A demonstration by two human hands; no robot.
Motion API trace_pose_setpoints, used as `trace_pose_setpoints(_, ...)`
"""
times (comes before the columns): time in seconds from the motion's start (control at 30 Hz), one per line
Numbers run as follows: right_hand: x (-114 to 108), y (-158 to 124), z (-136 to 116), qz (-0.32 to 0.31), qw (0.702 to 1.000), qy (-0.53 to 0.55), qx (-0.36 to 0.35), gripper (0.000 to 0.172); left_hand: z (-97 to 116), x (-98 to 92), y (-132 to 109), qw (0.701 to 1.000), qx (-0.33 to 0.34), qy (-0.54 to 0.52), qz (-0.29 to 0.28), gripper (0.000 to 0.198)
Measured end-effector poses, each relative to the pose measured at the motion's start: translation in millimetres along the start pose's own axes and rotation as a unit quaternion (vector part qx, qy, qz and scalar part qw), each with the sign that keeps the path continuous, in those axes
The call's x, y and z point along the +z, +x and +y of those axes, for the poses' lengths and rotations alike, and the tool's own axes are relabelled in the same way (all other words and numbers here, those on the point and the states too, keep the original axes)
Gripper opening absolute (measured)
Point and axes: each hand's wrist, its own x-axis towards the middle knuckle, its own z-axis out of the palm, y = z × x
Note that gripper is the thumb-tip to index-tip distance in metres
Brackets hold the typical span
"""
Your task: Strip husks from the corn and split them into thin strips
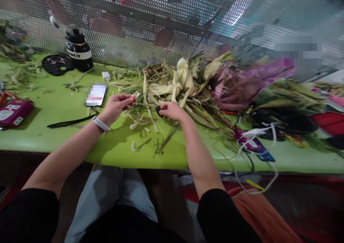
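My left hand (119, 105), with a pale band on the wrist, pinches a small pale piece of husk (136, 94) between thumb and fingers. To its right, my right hand (170, 110) is closed on small scissors with dark handles (159, 110). A thin strand runs between the two hands. Just behind them lies a large heap of dried husks (185, 85) on the green table (113, 148). Cut scraps (138, 121) lie beneath and in front of my hands.
A phone (96, 95), a black strap (71, 122) and a white charger (106, 76) lie left. Behind stands a black bottle (79, 53). A purple device (16, 112) sits far left. Right are a pink plastic bag (239, 87) and white cables (275, 135). A perforated metal panel (139, 31) rises behind.
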Motion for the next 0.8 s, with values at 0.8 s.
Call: trace_pose_setpoints(0.8,-17,-9,11,-0.013,0.999,0.016,-0.04,0.038,2,2.3,-2,1.0,0.022,0.0,-0.012,0.034)
